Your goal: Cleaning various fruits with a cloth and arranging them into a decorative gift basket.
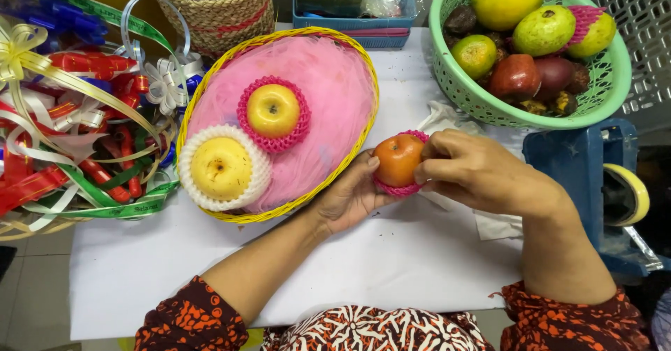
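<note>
Your left hand cups the round orange fruit from below, fingers curled about it, just off the rim of the gift basket. Your right hand closes over its far side, fingertips pinching the pink foam net sleeve that wraps the fruit's back and underside. Both hands hold it just above the white-covered desk.

The net looks only partly on; a hard tug could tear the foam or roll the fruit out of your left palm towards the desk edge.

Just beyond, the oval yellow-rimmed wicker basket lined with pink mesh holds a yellow apple in a white foam net and another yellow apple in a pink foam net. A nudge from your left wrist could shift it.

Left lies a heap of red, green and gold ribbons. Far right, a green plastic basket carries mixed fruit; the dark ones near its bottom may be mangosteens, hard to tell. The blue tape dispenser is cut off at the right edge, and your right palm hides how far the sleeve reaches.
</note>
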